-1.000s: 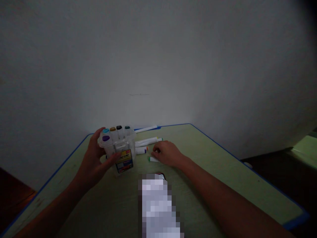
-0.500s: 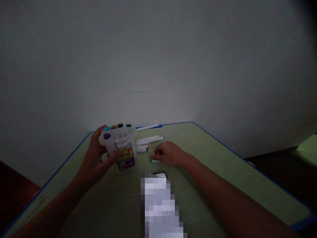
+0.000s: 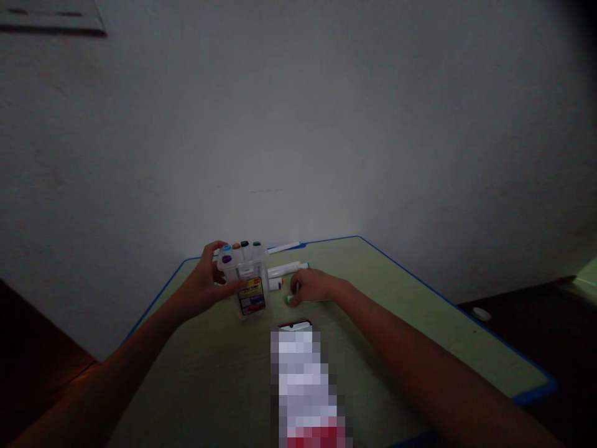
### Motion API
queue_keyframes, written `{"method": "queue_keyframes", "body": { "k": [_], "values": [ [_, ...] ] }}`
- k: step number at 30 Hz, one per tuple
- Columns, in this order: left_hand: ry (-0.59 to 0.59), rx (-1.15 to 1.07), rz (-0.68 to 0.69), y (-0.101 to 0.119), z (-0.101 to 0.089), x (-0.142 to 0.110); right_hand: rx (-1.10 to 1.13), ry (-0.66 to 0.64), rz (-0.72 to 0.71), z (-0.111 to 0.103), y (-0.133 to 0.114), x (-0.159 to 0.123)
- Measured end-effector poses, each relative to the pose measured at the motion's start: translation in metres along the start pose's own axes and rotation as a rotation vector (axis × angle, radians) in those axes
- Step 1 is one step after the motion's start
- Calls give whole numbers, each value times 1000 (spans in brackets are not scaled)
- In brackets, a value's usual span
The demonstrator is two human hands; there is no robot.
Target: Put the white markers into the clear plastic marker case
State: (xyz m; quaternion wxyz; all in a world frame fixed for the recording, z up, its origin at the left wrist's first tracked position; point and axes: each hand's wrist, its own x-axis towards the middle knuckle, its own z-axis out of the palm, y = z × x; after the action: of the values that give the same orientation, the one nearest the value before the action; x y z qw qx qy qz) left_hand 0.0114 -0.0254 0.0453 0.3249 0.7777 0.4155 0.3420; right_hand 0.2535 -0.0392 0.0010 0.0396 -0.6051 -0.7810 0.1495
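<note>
A clear plastic marker case [image 3: 252,272] with a yellow and dark label stands upright, tilted slightly. Inside it are several markers with blue, purple, brown, black and dark teal caps. My left hand [image 3: 209,280] grips the case from its left side, thumb along the front. To the right, my right hand [image 3: 314,285] is bent low over the table, its fingers closed on a green-capped marker [image 3: 288,300] lying there; the hand hides part of that marker. Between the hands lie white markers [image 3: 282,270] with yellow and green ends, and a purple-ended marker [image 3: 275,284].
Another white marker [image 3: 285,247] lies by the table's far edge against the wall [image 3: 298,124]. A phone [image 3: 296,325], its screen pixelated, is on the pale table [image 3: 396,311] in front of me. Blue trim runs round the tabletop. A small white object [image 3: 481,313] is beyond the right edge.
My left hand has shifted the case to the right, closer to the loose markers. My right hand's fingers have closed in on the green-capped marker. The camera view has moved slightly.
</note>
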Motion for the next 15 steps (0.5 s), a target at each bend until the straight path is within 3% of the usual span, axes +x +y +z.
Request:
{"method": "queue_keyframes", "body": {
  "k": [3,9,15],
  "values": [
    [-25,-74,-11,1,2,0,27,0,11,3,1,3],
    [159,-43,87,-21,14,-8,46,98,-16,13,6,1],
    [196,-54,150,-31,20,-10,41,102,-24,8,3,-5]
  ]
}}
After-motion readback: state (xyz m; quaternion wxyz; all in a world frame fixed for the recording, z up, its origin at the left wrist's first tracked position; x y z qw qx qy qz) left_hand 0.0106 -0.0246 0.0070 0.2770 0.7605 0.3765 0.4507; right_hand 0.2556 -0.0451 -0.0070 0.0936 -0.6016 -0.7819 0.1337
